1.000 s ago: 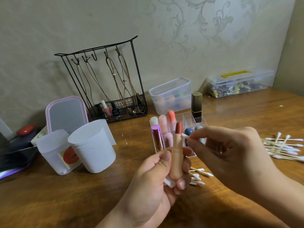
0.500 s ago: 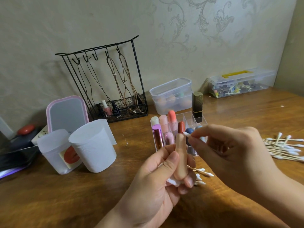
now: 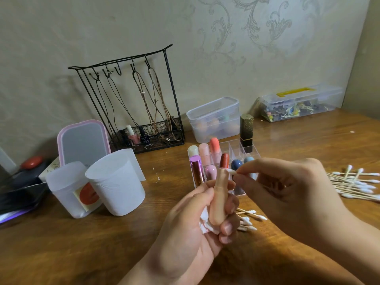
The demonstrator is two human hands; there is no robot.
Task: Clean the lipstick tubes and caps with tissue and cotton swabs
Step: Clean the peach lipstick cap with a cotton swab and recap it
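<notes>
1. The left hand [image 3: 197, 229] holds one peach lipstick tube [image 3: 220, 199] upright above the middle of the table [image 3: 102, 249]; its fingers are curled around the tube, and a crumpled tissue [image 3: 206, 223] with red marks is pressed under them.
2. The right hand [image 3: 287, 194] pinches a cotton swab [image 3: 232, 171] between thumb and fingertips. The swab tip touches the rim of the tube, just below the red lipstick bullet [image 3: 224, 160].
3. I judge that this tube is in the middle of cleaning: the stained tissue suggests wiping is already done, and the rim is the step in hand.
4. Several used swabs [image 3: 249, 220] lie just behind the left hand, so some work seems finished.
5. Other lipsticks stand in the clear organizer [image 3: 232, 148] behind the hands; whether they are clean I cannot tell.
6. A pile of fresh swabs [image 3: 357, 186] waits near the right edge, so much probably remains.
</notes>
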